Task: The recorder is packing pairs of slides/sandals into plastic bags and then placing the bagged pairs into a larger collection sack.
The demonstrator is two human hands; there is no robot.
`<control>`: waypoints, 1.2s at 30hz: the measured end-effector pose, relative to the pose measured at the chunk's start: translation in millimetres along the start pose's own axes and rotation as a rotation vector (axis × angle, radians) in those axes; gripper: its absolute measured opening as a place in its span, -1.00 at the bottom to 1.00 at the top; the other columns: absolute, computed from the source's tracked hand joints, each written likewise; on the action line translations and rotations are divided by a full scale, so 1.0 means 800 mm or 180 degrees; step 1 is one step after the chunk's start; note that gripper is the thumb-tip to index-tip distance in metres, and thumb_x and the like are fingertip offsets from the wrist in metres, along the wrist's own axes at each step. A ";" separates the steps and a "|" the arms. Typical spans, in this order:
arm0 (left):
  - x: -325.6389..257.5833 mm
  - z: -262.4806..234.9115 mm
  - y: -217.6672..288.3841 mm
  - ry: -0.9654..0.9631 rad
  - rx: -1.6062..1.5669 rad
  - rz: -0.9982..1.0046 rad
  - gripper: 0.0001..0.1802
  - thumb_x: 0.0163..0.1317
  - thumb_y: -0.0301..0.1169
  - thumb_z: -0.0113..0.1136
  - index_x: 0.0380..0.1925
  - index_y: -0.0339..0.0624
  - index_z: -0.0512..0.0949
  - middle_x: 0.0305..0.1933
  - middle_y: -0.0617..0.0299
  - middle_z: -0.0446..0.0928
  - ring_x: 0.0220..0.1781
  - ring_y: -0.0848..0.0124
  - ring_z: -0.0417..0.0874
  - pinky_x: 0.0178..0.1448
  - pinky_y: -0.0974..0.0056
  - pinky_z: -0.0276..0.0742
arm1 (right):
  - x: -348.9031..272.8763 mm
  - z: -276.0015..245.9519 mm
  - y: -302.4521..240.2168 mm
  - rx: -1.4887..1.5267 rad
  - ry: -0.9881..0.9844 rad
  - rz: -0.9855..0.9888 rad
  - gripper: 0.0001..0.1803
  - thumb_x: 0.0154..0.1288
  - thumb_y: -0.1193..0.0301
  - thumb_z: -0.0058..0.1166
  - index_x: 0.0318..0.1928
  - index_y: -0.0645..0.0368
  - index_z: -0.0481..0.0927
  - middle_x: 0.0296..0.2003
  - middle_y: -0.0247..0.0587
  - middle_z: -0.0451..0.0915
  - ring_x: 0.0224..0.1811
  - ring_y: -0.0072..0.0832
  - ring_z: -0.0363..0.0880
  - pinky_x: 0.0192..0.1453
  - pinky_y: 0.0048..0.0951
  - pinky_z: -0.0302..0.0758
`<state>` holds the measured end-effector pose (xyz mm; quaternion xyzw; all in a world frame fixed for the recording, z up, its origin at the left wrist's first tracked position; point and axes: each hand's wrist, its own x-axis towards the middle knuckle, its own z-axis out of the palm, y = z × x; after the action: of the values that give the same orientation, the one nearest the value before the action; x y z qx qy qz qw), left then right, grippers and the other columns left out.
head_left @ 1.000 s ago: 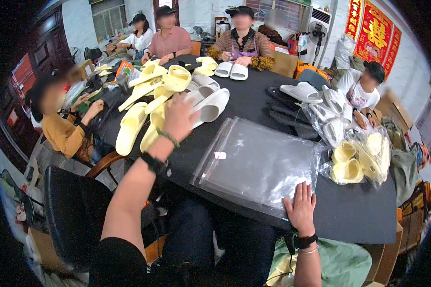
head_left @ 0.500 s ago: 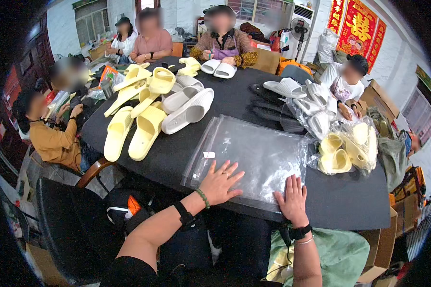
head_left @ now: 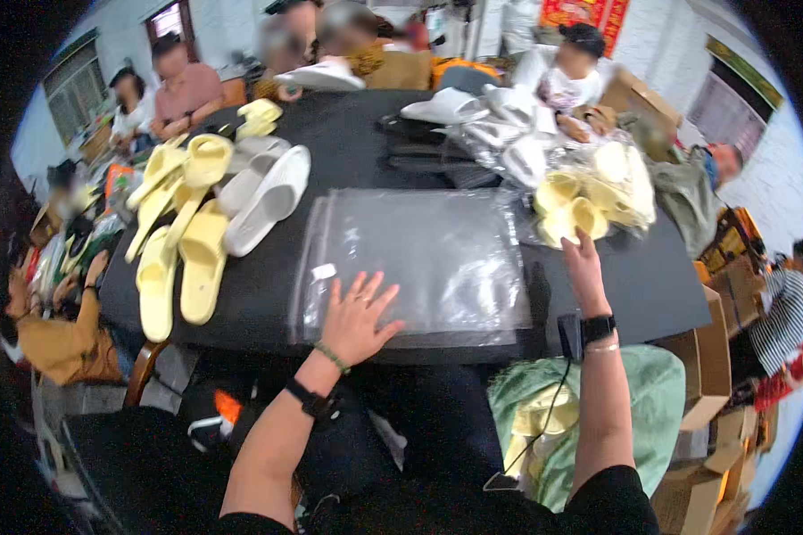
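Note:
My left hand [head_left: 359, 316] lies flat with fingers spread on the near left part of a stack of clear plastic bags [head_left: 419, 259]. A small white label [head_left: 324, 270] sits on the bags beside its fingertips. My right hand [head_left: 585, 278] reaches over the table's right side, fingers stretched forward and nothing visibly gripped. Its fingertips are at the near edge of the pale yellow slippers [head_left: 589, 217], which lie in clear plastic; whether they touch cannot be made out. White slippers [head_left: 522, 160] in clear plastic lie just beyond.
Yellow slippers [head_left: 203, 259] and grey-white slippers [head_left: 272, 198] lie in a group on the left of the black table [head_left: 348, 143]. A green sack [head_left: 642, 392] with yellow things inside stands below my right arm, beside cardboard boxes [head_left: 707, 357]. Several people sit around the table.
My right hand has left the plastic bags and moved right and forward to the yellow slippers. My left hand stays on the bags. My view has turned right. A person opposite has raised a white slipper.

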<state>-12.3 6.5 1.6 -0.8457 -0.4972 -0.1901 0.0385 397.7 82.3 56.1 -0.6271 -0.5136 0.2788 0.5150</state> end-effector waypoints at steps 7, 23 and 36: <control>-0.008 0.004 0.000 -0.0080 0.0112 -0.0154 -0.33 0.28 0.17 0.01 0.30 0.13 0.37 0.44 0.06 0.24 0.47 0.01 0.19 0.45 -0.28 -0.05 | 0.080 -0.041 0.080 0.0179 0.0869 0.0875 -0.11 0.17 0.12 0.30 0.32 0.40 0.20 0.04 -0.01 0.44 0.01 -0.38 0.45 -0.04 -0.33 0.45; -0.006 0.010 0.002 0.0000 0.0043 -0.0042 -0.31 0.29 0.21 -0.04 0.32 0.15 0.34 0.45 0.04 0.23 0.48 0.01 0.18 0.45 -0.32 -0.05 | 0.137 -0.032 0.146 0.2587 0.0441 0.1543 -0.66 0.24 0.34 0.30 -0.12 0.19 0.43 -0.45 -0.28 0.51 -0.60 -0.58 0.42 -0.67 -0.52 0.31; -0.029 0.017 -0.010 -0.0088 0.0084 -0.0223 -0.31 0.27 0.24 -0.04 0.31 0.17 0.36 0.44 0.05 0.24 0.49 0.01 0.18 0.46 -0.31 -0.04 | 0.106 -0.077 0.135 0.2995 -0.0772 0.1054 -0.51 0.02 0.32 0.28 -0.01 0.19 0.48 -0.14 -0.15 0.60 -0.16 -0.26 0.60 -0.11 -0.22 0.55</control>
<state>-25.4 -5.2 -19.9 -0.8297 -0.5294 -0.1730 0.0360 517.1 145.8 -9.9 -0.3635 -0.2823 0.6284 0.6272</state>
